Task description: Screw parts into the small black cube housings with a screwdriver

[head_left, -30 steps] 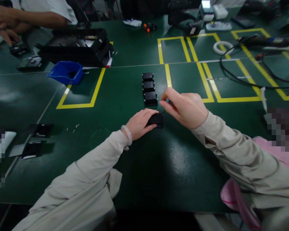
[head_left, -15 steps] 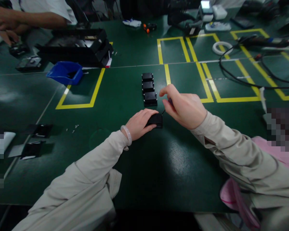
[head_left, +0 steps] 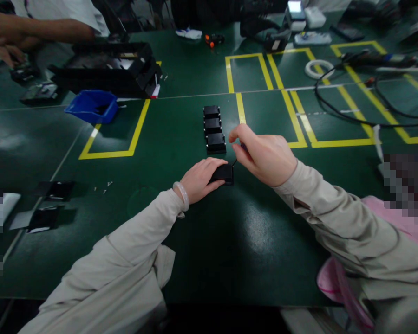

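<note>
My left hand [head_left: 198, 180] is closed over a small black box [head_left: 225, 172], pressing it to the table with fingers along its far side and the thumb at its near side. My right hand [head_left: 264, 155] grips a screwdriver [head_left: 234, 163]. Its handle is mostly hidden in my fingers, and the thin dark shaft slants down to the box's right end. Whether the tip sits in a screw is too small to tell. Just beyond, three similar black boxes [head_left: 214, 124] stand in a column, with small shiny screws at their sides.
Loose screws [head_left: 107, 187] and flat dark pieces [head_left: 57, 190] lie to the left. Farther back are a blue bin [head_left: 94, 105] and black trays [head_left: 101, 69], near another person's arm [head_left: 55, 30]. A white ring [head_left: 310, 69] and black cable [head_left: 320, 99] lie at right.
The whole view has shifted slightly left. Both hands keep nearly the same pose on the black box and screwdriver, and the row of boxes stands as before.
</note>
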A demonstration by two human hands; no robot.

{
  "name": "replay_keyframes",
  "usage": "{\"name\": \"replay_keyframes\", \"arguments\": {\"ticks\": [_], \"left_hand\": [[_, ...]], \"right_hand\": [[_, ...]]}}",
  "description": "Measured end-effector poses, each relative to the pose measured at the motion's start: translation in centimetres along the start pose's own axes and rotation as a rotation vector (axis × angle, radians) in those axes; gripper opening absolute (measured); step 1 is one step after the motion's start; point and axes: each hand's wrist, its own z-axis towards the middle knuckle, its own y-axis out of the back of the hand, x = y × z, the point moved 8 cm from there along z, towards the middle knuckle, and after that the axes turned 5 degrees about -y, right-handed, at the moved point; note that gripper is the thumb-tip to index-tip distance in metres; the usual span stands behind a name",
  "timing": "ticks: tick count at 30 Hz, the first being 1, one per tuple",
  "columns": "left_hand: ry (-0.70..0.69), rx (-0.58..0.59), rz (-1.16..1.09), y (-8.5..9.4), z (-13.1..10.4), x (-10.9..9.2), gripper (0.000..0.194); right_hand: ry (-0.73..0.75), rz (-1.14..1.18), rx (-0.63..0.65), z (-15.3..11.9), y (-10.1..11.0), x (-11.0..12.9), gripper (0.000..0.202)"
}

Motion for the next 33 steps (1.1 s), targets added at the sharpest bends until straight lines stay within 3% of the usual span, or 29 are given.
{"name": "replay_keyframes", "arguments": {"ticks": [17, 33], "left_hand": [[-0.013, -0.002, 0.022, 0.03, 0.11, -0.02, 0.044], [-0.007, 0.012, 0.04, 0.08, 0.12, 0.21, 0.043]], "right_hand": [[-0.003, -0.029, 0.085, 0.11, -0.24, 0.03, 0.035], [0.035, -0.005, 0.089, 0.13, -0.04, 0.45, 0.031]]}}
